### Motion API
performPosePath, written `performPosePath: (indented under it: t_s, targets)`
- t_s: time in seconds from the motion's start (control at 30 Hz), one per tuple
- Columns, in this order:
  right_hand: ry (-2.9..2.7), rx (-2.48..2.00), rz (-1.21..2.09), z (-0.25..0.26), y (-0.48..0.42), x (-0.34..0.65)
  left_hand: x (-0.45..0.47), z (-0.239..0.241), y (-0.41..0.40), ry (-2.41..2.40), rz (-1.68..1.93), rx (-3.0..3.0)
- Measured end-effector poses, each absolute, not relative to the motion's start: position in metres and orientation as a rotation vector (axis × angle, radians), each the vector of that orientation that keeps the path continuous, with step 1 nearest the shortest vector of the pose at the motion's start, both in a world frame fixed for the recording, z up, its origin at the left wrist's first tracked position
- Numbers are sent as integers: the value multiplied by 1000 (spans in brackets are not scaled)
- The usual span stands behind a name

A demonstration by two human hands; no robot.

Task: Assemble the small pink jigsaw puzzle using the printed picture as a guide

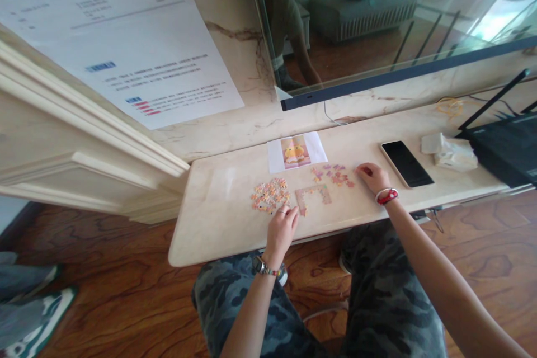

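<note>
Bench, pale and glossy, runs across my feed below a screen on a marbled wall. Near its front edge I see a partial puzzle border, with a piece heap toward the left end and pinkish pieces to the right. The left hand has its grip pinched beside the border's front left corner; I can't tell whether it holds a piece. The right hand, grip loosely curled, sits beside the pinkish pieces, contents hidden. Both forearms reach in over the front edge, the right slanting leftward.
</note>
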State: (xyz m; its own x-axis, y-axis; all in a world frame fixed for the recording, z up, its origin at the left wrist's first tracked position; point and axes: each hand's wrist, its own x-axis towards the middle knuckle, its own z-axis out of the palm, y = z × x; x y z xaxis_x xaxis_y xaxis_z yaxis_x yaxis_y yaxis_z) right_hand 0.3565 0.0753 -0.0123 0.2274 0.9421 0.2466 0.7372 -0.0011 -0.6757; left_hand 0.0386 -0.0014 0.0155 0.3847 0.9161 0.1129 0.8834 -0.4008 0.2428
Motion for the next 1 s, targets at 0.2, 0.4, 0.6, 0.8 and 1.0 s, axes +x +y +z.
performPosePath:
  t_s: [0.2,0.4,0.6,0.8,1.0]
  targets:
    - [-1537,-1780,352,-18,79,358,46,16,7,1602,312,2469]
    - [-1525,-1797,338,-19,80,357,45,15,9,1577,327,2457]
    - [-1532,-1806,317,-18,80,356,47,17,9,1599,312,2434]
    - [-1520,-1813,327,-17,80,355,48,17,10,1604,322,2442]
    - [-1524,-1802,325,-13,79,354,47,17,11,1614,324,2447]
